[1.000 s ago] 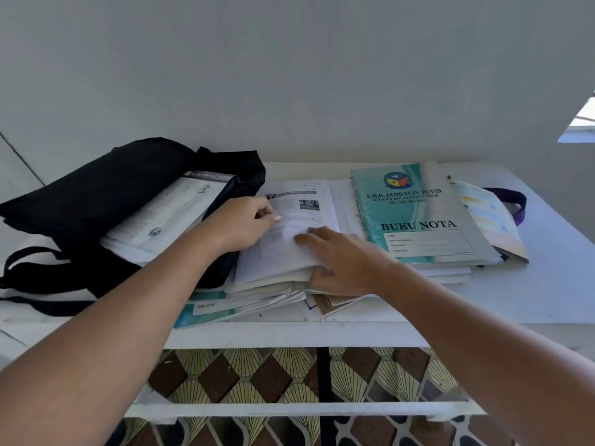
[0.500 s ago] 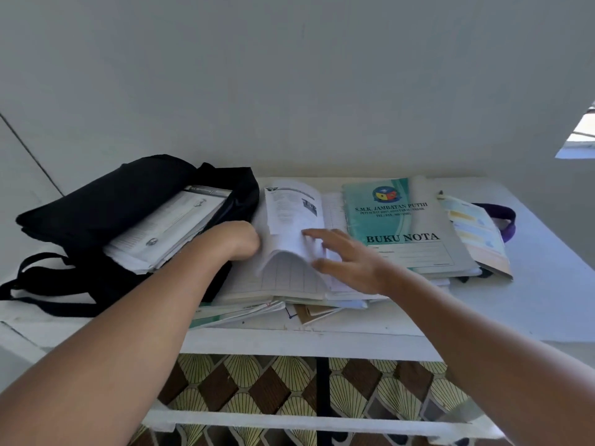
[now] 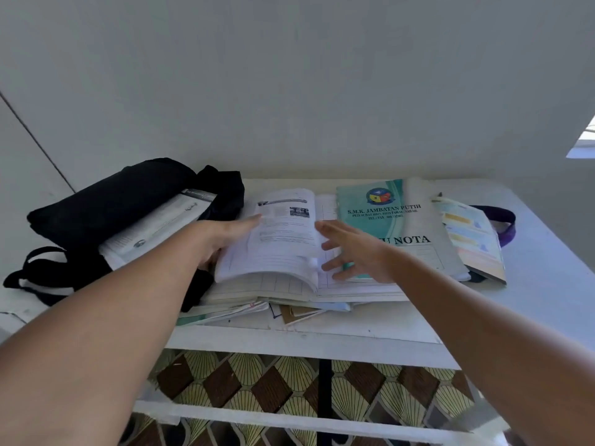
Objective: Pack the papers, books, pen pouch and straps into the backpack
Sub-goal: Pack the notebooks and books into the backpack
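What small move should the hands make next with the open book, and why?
Probably close the open book flat: its left page stands lifted under the left hand, the right hand hovers beside it, and the backpack waits at the left.

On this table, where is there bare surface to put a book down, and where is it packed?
Bare table lies right of the colourful booklet, and a strip runs along the front edge. Crowded: the backpack fills the left, and book stacks under the teal notebook and both hands fill the middle.
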`<state>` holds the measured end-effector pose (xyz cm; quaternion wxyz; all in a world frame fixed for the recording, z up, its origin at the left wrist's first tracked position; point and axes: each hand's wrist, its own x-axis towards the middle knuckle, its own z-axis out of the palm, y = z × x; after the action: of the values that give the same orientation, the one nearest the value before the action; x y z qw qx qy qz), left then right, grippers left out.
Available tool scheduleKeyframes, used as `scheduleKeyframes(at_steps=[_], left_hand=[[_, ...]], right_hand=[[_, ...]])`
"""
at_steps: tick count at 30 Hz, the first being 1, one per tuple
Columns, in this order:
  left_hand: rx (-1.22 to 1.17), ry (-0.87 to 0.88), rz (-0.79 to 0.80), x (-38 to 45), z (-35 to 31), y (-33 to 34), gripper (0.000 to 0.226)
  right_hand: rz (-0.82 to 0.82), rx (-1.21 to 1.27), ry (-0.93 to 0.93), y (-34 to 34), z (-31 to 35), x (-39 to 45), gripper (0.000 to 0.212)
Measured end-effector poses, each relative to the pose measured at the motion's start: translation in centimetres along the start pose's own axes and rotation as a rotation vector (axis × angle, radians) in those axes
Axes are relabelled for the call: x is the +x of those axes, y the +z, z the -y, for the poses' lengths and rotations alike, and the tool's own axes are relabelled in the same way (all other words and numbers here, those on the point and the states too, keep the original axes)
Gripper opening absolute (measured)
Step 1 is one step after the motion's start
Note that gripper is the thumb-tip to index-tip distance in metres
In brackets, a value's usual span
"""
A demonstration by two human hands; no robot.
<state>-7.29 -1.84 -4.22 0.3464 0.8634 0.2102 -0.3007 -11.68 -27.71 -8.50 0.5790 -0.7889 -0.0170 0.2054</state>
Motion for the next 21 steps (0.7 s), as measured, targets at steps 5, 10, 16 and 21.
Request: scheduleKeyframes(at_steps=[5,10,16,21], left_hand=[[0.104,0.061,-0.007,-0.3,-1.0,2.2,0.093],[0.041,0.076,-0.219,1.9,0.2,2.6,0.132],[0.007,0.084,-0.247,2.1,0.3,2.4,0.141],[-0.169,0.129,-0.099,1.7,-0.3,1.8,0.119]], right_hand=[[-0.158,0.213,0.050,-0.7,0.0,1.5,0.055],[-0.226,0.346,0.163,-1.1,-1.1,2.9,0.058],[-0.178,0.430,0.243,-2.1,-0.9,3.6,0.072],[-0.141,0.404,0.260,-2.4,-0.8,3.9,0.080]])
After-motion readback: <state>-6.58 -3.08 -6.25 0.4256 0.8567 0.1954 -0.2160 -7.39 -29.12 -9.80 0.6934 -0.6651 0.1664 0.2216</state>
